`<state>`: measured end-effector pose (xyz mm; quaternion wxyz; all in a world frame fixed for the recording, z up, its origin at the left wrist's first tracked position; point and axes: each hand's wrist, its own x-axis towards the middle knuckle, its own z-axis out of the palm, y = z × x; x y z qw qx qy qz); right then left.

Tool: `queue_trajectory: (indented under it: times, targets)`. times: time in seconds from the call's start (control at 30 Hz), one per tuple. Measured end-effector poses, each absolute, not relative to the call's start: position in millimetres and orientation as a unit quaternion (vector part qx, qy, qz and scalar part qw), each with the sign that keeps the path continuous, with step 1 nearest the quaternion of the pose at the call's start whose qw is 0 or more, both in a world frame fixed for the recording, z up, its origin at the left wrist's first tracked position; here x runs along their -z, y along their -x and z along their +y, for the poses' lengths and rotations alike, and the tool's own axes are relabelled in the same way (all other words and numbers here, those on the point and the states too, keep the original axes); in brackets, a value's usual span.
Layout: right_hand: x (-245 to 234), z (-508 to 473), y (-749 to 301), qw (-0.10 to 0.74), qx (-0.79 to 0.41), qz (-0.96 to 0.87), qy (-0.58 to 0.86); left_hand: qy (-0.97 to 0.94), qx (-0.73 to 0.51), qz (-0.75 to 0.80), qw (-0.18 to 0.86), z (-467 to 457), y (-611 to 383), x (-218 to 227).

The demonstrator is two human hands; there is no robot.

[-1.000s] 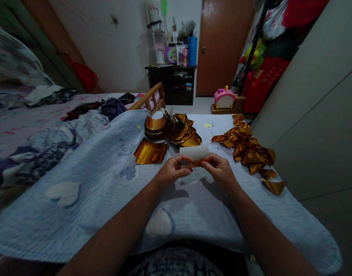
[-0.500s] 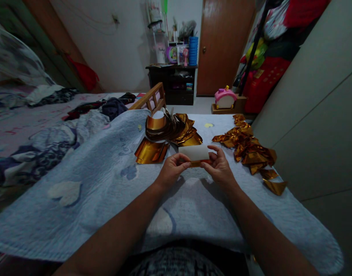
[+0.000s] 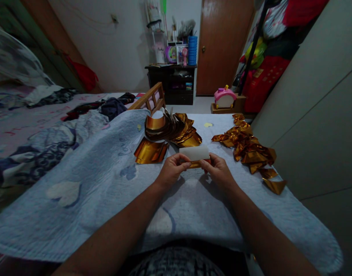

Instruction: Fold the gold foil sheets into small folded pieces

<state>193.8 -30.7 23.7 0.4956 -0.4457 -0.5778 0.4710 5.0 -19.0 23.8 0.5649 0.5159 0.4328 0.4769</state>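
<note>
Between my hands is a sheet of gold foil paper point(image 3: 194, 153), its white back facing up and its near edge folded over to show a gold strip. My left hand point(image 3: 173, 167) pinches the left end of that fold between thumb and fingers. At the right end, my right hand point(image 3: 217, 168) grips it the same way. Just beyond lies a fanned stack of gold foil sheets point(image 3: 190, 140), some curling upward. A few flat gold sheets point(image 3: 151, 150) rest left of it. To the right is a heap of folded gold foil pieces point(image 3: 245, 143).
A pale blue quilted cover point(image 3: 107, 207) spreads over the surface before me. On the left is a bed with rumpled clothes point(image 3: 61, 132) and a wooden rail point(image 3: 148, 97). A dark cabinet point(image 3: 171, 86), a pink toy case point(image 3: 224, 97) and a door point(image 3: 217, 46) stand beyond.
My right hand's fingers have come down from the sheet's upper right corner and closed lower, by the fold. My left hand has barely moved.
</note>
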Motion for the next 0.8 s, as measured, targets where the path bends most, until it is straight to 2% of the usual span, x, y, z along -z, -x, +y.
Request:
queue_trajectory:
  times: [0.8]
  targets:
    - [-27.0,-34.8,-192.9,0.498,-0.458,-0.572,0.464,-0.498,-0.47,0.426,0.592,-17.6,-6.7,-19.7]
